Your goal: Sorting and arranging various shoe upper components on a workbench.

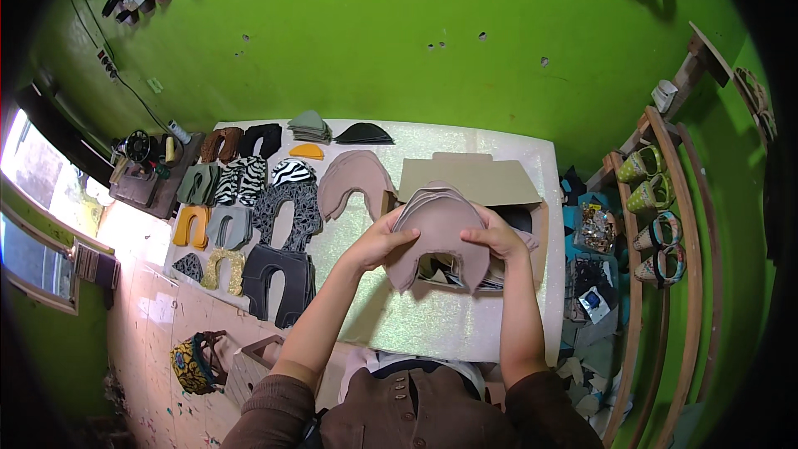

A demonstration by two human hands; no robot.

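In front of me, over an opened cardboard box, I hold a stack of U-shaped, dusty-pink shoe upper pieces. My left hand grips its left side, thumb on top. On the other side my right hand closes the same way, its thumb on the top piece. The stack's curved end points away from me, its layers slightly fanned. Part of the box's contents shows through the U's gap, but most is hidden. A matching dusty-pink pile lies on the table, left of the box.
The white table carries several piles of cut pieces at left: zebra-print, black, orange and gold. A sewing machine stands far left. Right of the table are scrap bins and a wooden shoe rack.
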